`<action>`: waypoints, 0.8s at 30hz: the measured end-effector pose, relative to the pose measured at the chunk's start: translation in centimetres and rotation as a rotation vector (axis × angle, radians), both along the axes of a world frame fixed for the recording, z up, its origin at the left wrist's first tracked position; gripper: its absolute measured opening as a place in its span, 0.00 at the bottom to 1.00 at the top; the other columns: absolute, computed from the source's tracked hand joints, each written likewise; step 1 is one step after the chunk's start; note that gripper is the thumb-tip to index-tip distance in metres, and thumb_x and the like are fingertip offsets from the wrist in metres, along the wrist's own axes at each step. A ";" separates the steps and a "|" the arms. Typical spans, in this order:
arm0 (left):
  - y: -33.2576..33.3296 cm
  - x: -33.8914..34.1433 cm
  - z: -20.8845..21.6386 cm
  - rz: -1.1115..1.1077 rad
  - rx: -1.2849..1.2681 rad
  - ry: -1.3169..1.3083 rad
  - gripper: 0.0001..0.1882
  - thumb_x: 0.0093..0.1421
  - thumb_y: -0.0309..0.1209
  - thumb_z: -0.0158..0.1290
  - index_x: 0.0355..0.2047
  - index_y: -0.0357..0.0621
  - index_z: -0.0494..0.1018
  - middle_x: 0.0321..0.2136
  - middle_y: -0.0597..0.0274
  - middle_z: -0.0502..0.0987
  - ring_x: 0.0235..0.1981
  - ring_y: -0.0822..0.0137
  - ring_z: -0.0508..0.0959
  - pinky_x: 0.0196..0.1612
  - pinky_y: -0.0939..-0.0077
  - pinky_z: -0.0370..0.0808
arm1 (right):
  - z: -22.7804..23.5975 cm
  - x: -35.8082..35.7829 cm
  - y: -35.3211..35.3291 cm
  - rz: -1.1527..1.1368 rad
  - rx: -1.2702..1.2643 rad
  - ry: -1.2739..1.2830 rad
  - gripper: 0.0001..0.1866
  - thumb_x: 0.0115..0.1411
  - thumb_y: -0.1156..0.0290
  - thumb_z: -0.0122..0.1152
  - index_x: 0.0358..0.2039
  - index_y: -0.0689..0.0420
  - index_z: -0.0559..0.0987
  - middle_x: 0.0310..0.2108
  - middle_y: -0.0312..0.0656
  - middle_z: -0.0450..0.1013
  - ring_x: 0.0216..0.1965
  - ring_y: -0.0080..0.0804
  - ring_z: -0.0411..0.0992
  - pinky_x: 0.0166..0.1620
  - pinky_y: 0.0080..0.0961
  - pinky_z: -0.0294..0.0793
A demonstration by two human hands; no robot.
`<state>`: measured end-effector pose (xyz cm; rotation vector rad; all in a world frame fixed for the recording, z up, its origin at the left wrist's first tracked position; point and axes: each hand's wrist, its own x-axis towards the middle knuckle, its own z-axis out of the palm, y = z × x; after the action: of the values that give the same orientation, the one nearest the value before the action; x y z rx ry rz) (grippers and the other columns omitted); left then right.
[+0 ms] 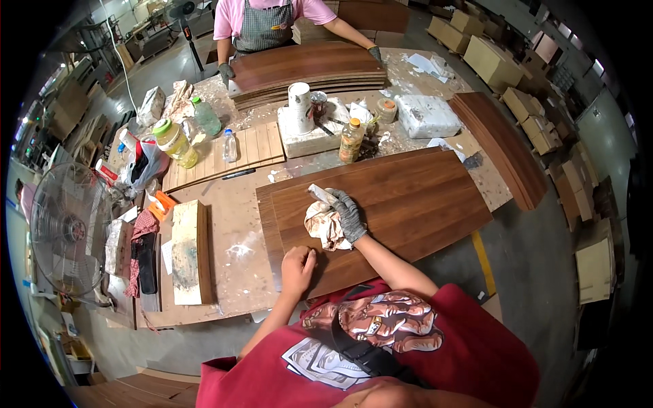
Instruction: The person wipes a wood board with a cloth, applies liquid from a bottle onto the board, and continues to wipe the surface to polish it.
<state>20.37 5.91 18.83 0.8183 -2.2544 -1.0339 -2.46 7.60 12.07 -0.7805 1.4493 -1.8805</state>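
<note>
My right hand (349,216), in a grey knitted glove, grips a crumpled pale cloth (325,226) with brownish stains. A flat, whitish, blade-like piece (321,194) sticks out by its fingertips; its exact kind I cannot make out. Both are over a dark brown wood-grain board (401,207) that lies on another panel. My bare left hand (298,268) rests at the board's near left edge with the fingers curled in, and nothing shows in it.
Across the table, a person in gloves holds a stack of brown panels (306,71). Bottles, a white cylindrical can (299,109) and a white-wrapped block (427,115) stand beyond my board. A wooden block (189,251) and a caged fan (71,231) are leftward; curved panels (500,149) lie rightward.
</note>
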 end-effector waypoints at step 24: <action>0.0 -0.4 0.0 0.023 0.018 0.109 0.15 0.63 0.32 0.53 0.22 0.35 0.68 0.22 0.43 0.70 0.28 0.42 0.71 0.33 0.52 0.67 | -0.2 -0.7 -0.2 -0.008 -0.025 -0.020 0.17 0.69 0.64 0.56 0.53 0.59 0.77 0.49 0.34 0.75 0.49 0.23 0.70 0.54 0.22 0.69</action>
<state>19.93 5.90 18.86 0.7742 -2.1425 -1.0641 -3.18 7.42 11.83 -0.7665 1.4205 -1.9109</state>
